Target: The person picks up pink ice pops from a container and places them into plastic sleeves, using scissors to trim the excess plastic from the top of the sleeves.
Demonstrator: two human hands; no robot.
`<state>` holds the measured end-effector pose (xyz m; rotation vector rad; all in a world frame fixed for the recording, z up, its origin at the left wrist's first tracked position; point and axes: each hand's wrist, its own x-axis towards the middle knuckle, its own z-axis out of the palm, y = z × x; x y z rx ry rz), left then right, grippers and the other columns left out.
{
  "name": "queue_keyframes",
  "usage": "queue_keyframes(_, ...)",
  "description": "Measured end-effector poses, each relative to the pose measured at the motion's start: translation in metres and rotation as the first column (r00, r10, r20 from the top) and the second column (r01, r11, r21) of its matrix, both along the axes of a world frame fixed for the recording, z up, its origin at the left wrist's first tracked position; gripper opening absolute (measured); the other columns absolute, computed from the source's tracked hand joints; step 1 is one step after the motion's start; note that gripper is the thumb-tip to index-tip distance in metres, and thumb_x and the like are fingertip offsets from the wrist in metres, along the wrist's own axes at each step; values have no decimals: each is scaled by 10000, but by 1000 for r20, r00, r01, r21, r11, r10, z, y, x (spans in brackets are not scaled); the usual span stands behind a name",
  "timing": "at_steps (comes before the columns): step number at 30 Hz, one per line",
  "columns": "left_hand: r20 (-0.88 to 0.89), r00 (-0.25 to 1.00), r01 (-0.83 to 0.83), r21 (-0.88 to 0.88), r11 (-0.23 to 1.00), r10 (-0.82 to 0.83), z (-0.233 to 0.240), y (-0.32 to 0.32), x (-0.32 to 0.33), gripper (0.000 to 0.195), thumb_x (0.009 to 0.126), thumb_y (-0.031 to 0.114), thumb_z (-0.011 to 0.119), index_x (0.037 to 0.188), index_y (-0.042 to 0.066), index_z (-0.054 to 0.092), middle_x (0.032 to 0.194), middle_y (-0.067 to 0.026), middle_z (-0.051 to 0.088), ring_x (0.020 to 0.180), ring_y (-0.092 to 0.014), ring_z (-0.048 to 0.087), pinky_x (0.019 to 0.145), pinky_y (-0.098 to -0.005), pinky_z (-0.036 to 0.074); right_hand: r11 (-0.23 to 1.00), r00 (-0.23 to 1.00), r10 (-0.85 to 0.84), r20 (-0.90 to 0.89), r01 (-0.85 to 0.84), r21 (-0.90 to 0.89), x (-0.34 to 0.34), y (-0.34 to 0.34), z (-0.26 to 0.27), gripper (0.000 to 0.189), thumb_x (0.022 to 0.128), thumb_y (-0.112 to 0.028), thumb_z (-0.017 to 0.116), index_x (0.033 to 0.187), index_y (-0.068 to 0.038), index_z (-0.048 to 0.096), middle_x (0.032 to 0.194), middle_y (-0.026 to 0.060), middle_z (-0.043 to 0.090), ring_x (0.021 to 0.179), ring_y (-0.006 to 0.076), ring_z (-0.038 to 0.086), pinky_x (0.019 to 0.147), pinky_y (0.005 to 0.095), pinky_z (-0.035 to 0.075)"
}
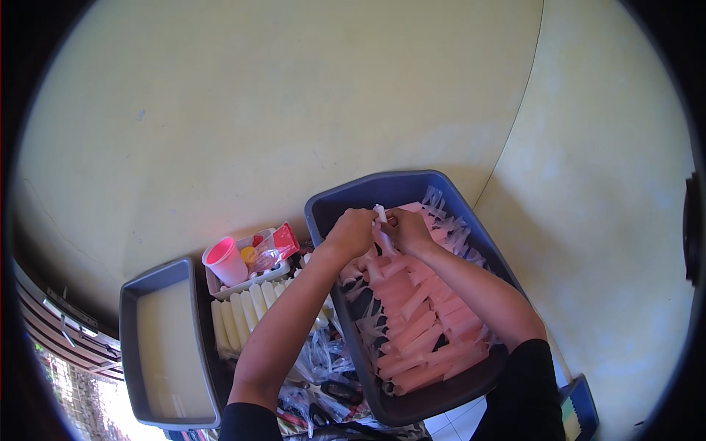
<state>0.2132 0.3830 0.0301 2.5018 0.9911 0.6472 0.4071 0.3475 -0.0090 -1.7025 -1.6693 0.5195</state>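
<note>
Over the far end of a dark plastic tub [353,325], my left hand [356,229] and my right hand [407,229] nearly meet. Between their fingertips they pinch the whitish twisted top of a plastic bag [381,214], whose pale pink filled part hangs below. Many filled pink plastic tubes [416,331] lie in layers in the tub, their clear loose ends along its sides. Left of the tub, pale cream filled tubes [242,311] lie in a row, partly hidden by my left forearm. Scissors with black handles [339,392] rest on clear plastic bags [325,353].
A grey basin [207,380] of milky liquid [171,353] stands at the left. Beyond the cream tubes, a white container [237,289] holds a pink cup [227,262] and a red packet [285,241]. A wall [276,110] rises behind. Another container [582,408] stands lower right.
</note>
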Motion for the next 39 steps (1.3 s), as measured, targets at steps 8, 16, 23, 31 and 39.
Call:
queue_keyframes(8, -171, 984, -76, -160, 984, 48, -34, 20, 7, 339, 821, -39, 647, 1116, -3, 811, 1088, -282, 765, 1071, -462, 738, 968, -507, 582, 997, 993, 73, 94, -72, -13, -8, 8, -28, 501, 895, -388, 873, 1103, 49, 742, 928, 255, 788, 902, 415, 794, 839, 478, 630)
queue_keyframes(16, -285, 958, -32, -133, 991, -7, -43, 26, 1, 371, 820, -6, 628, 1137, 10, 820, 1106, -269, 770, 1078, -443, 744, 988, -498, 581, 995, 977, 47, 208, -63, 73, -19, 7, -33, 462, 896, -315, 856, 1133, 59, 724, 938, 284, 773, 905, 449, 783, 828, 497, 627)
queue_keyframes(23, -106, 993, -49, -35, 998, 45, -33, 11, 2, 363, 842, 1, 627, 1154, 2, 812, 1085, -267, 773, 1081, -453, 739, 987, -506, 578, 987, 974, 154, 168, -161, 28, -2, -7, -11, 628, 877, -330, 881, 1339, 40, 671, 1297, 286, 720, 1165, 429, 731, 988, 476, 599)
queue_keyframes(31, -203, 970, -138, -16, 990, 132, -29, 0, -6, 320, 836, -31, 642, 1111, -12, 805, 1072, -283, 771, 1085, -462, 740, 998, -524, 584, 855, 831, 336, 443, -467, 227, 15, -60, -9, 1083, 747, -359, 986, 1630, -32, 451, 1655, 233, 468, 1452, 393, 555, 1181, 493, 495)
queue_keyframes(39, -315, 932, -205, -43, 978, 181, -24, -5, -9, 322, 835, -27, 672, 1118, 6, 822, 1060, -261, 780, 1088, -444, 751, 1013, -507, 590, 860, 789, 404, 464, -500, 102, 14, -45, -20, 1096, 760, -481, 961, 1612, -7, 461, 1615, 217, 537, 1432, 413, 564, 1202, 481, 475)
